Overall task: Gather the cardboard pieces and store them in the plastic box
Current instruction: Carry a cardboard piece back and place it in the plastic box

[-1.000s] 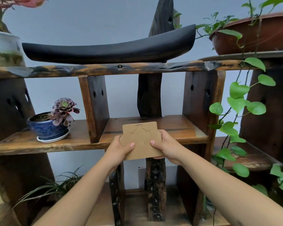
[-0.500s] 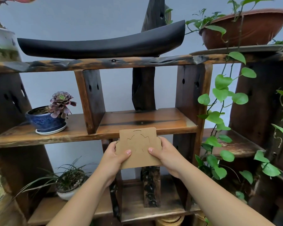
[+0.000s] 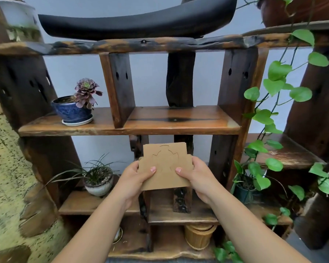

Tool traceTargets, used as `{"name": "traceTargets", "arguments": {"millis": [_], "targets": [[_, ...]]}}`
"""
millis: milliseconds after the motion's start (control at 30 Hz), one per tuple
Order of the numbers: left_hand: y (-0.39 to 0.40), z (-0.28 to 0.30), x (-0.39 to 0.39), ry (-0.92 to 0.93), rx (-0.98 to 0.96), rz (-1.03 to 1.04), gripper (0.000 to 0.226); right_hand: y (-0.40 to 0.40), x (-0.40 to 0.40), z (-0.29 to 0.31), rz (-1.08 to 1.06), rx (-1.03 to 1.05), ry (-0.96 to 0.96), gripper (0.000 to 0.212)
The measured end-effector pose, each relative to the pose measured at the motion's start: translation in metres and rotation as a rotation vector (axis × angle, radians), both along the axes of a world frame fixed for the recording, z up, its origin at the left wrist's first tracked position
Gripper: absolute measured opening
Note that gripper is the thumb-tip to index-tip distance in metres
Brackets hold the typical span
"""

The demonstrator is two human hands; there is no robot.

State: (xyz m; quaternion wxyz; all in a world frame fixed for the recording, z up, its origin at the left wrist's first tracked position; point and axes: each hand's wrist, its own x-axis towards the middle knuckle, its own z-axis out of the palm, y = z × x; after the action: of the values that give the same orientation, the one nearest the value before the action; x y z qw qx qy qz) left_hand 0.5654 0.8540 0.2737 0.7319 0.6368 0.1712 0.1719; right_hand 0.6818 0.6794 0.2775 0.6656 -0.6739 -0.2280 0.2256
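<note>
I hold a small stack of brown cardboard pieces (image 3: pixel 165 162) upright in front of a dark wooden shelf unit, below its middle board. The front piece carries a cut outline of a curved, petal-like shape. My left hand (image 3: pixel 136 177) grips the stack's left edge with the thumb on its face. My right hand (image 3: pixel 196 175) grips the right edge the same way. No plastic box shows in the head view.
The wooden shelf (image 3: pixel 160 128) has a bare middle board behind the stack. A blue pot with a purple succulent (image 3: pixel 74 109) stands at its left. A grass plant in a white pot (image 3: pixel 98 182) sits lower left. Green vines (image 3: pixel 270 103) hang at right; a woven basket (image 3: pixel 199 237) below.
Both hands have carried the cardboard stack down from the middle shelf board level to below it, and the view has tilted down, showing the lower shelves.
</note>
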Motion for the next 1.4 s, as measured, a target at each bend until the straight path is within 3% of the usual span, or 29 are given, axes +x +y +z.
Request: {"name": "traceTargets", "arguments": {"millis": [333,467,600,700,800,1033,1400], "targets": [[0.014,-0.019,-0.077,0.076,0.084,0.275,0.027,0.045,-0.047,-0.024,0.14,-0.053,0.017,0.034],[0.025,-0.025,-0.12,0.075,0.093,0.363,0.039,0.068,-0.079,-0.031,0.218,-0.071,0.019,0.035],[0.038,-0.031,-0.169,0.065,0.057,0.47,0.054,0.097,-0.121,-0.033,0.269,-0.122,-0.096,0.04],[0.049,-0.036,-0.218,0.088,0.032,0.546,0.051,0.121,-0.164,-0.033,0.341,-0.151,-0.15,0.041],[0.06,-0.041,-0.275,0.133,0.072,0.654,0.031,0.143,-0.214,-0.033,0.427,-0.157,-0.152,0.038],[0.065,-0.052,-0.413,0.176,0.045,0.883,0.038,0.188,-0.339,-0.04,0.644,-0.186,-0.156,0.039],[0.03,-0.064,-0.613,0.336,0.025,1.292,0.028,0.241,-0.534,-0.056,1.08,-0.219,-0.241,0.036]]}}
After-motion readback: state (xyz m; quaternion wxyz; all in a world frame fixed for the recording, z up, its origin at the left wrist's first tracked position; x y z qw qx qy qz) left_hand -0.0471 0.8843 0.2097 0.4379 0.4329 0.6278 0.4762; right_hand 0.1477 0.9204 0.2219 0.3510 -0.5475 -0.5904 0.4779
